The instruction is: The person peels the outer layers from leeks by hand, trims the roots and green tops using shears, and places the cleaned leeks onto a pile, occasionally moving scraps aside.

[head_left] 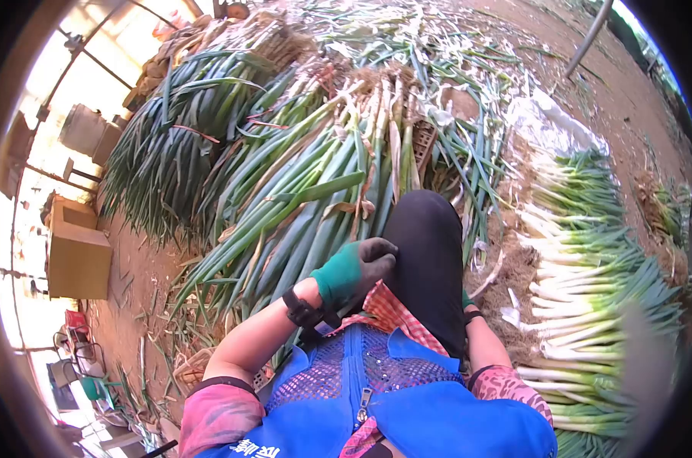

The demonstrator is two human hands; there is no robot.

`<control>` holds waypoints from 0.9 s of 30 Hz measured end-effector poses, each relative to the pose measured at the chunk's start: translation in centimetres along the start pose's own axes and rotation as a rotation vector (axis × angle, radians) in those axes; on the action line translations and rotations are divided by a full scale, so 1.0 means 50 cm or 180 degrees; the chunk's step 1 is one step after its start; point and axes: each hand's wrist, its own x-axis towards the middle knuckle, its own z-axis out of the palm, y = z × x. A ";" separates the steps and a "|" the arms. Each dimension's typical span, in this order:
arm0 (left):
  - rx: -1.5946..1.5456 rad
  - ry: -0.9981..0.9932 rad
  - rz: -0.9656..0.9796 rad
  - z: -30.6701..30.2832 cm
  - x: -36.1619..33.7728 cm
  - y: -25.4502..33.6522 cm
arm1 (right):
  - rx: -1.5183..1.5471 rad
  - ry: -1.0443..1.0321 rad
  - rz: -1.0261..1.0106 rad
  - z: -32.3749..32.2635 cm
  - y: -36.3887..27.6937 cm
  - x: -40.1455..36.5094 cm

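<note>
My left hand (357, 269), in a green glove with dark grey fingers, is beside my black-clad thigh (424, 229). Its fingers are loosely curled together and nothing shows in them. Just beyond it lies a big heap of untrimmed leeks or large green onions (308, 198), with long green leaves and dry brown outer skins. Of my right hand (467, 301), only a strip of green glove shows, low behind my knee; its fingers are hidden. Close to that hand is a row of cleaned white-stemmed leeks or onions (575, 290) on the ground.
Tied bundles of leafy stalks (185, 137) are piled at the far left. Peeled leaves and skins (468, 76) litter the soil behind. White sheeting (552, 122) lies at the right row's far end. A cardboard box (79, 252) stands left; a pole (589, 38) rises at back right.
</note>
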 end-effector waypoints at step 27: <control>-0.1751 0.0313 0.2228 0.019 0.041 0.199 | -0.0177 -0.1489 -0.4747 -0.114 -1.066 -0.413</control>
